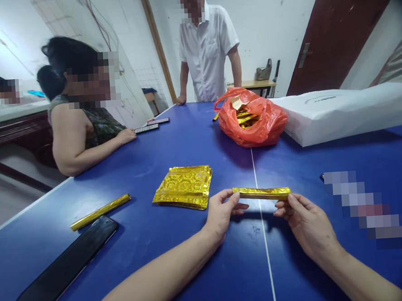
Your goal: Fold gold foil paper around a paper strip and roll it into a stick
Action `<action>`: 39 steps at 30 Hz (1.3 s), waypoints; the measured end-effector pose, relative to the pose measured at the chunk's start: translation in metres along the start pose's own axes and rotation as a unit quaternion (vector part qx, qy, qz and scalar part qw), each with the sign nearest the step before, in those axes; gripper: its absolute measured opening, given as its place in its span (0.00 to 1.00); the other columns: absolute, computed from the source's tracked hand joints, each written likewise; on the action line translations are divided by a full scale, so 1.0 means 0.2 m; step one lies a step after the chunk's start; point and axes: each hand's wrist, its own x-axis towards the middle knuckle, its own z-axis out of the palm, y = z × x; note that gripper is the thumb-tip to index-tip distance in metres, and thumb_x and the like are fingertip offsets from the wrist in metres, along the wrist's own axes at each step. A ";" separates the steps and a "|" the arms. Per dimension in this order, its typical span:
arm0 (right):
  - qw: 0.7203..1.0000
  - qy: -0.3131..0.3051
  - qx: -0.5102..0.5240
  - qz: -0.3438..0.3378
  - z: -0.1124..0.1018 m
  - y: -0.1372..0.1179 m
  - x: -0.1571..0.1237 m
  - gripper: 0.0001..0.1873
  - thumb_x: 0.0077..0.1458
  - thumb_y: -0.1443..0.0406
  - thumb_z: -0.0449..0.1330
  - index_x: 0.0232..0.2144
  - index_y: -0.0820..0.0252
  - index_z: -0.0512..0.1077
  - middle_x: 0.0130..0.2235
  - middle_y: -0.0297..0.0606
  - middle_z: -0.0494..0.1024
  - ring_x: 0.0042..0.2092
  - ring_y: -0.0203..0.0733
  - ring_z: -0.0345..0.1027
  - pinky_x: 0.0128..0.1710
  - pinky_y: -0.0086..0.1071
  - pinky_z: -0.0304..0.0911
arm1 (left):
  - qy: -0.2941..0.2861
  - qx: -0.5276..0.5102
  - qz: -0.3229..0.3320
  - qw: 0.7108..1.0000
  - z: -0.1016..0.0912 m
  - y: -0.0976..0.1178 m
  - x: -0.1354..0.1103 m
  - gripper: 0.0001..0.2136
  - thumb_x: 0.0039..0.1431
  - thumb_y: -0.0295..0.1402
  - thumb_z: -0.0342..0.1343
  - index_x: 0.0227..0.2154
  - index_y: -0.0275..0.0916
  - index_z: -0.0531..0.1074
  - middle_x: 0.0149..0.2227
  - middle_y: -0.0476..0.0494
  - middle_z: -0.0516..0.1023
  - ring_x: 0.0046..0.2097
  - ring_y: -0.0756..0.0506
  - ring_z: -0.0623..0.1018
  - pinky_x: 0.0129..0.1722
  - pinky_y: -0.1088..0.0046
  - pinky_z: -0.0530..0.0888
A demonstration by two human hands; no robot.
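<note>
A blue ping-pong table [120, 173] carries gold foil [183, 188], a phone [67, 267], a bag [252, 120].

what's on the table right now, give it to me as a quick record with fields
left hand: holds one end of a gold foil stick
right hand: holds the other end
nearby: foil stack, second foil stick, phone
surface: blue table with a white line
farther: red bag with gold foil inside, white bag
people: one seated, one standing
</note>
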 end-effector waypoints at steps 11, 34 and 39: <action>1.000 -0.008 0.004 -0.003 -0.01 0.00 0.01 0.12 0.40 0.59 0.66 0.26 0.59 0.71 0.24 0.35 0.75 0.23 0.35 0.67 0.26 0.30 0.64 | -0.035 0.008 -0.027 0.999 -0.01 -0.02 0.00 0.16 0.44 0.43 0.60 0.22 0.34 0.66 0.19 0.45 0.73 0.26 0.46 0.77 0.25 0.76 0.69; 0.999 -0.031 -0.036 0.018 -0.01 0.02 -0.01 0.12 0.42 0.57 0.64 0.25 0.60 0.72 0.21 0.32 0.70 0.19 0.32 0.61 0.18 0.27 0.58 | -0.067 0.015 -0.001 0.998 0.01 0.00 -0.02 0.16 0.44 0.40 0.62 0.30 0.31 0.72 0.29 0.41 0.76 0.31 0.44 0.78 0.29 0.73 0.72; 0.999 -0.028 -0.020 0.005 -0.01 0.02 -0.01 0.11 0.43 0.58 0.64 0.25 0.59 0.71 0.22 0.32 0.71 0.20 0.32 0.62 0.19 0.26 0.58 | -0.026 0.019 0.015 0.999 0.01 0.01 -0.01 0.16 0.44 0.39 0.61 0.33 0.33 0.70 0.32 0.43 0.75 0.31 0.44 0.78 0.26 0.74 0.72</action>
